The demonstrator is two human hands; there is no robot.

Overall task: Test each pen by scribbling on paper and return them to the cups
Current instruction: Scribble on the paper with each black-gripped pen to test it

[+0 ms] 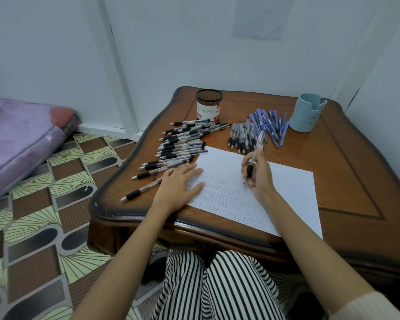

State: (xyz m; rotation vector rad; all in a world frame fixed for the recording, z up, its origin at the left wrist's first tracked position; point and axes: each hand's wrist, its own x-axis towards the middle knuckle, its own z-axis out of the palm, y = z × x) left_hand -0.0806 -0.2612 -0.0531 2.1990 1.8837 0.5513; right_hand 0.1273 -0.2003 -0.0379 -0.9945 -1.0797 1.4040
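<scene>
The right hand (258, 172) pinches a pen (253, 158), tip on the paper (286, 179); the left hand (180, 183), spread flat, presses the sheet to steady it.

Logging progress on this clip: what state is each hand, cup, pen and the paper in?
Right hand: grips a pen, tip at the paper.
Left hand: flat on the paper.
Paper: partly filled with scribbles.
Mesh cup: upright, no pens sticking out.
Blue cup: upright, no pens sticking out.
Loose pens: lying on the table.
</scene>
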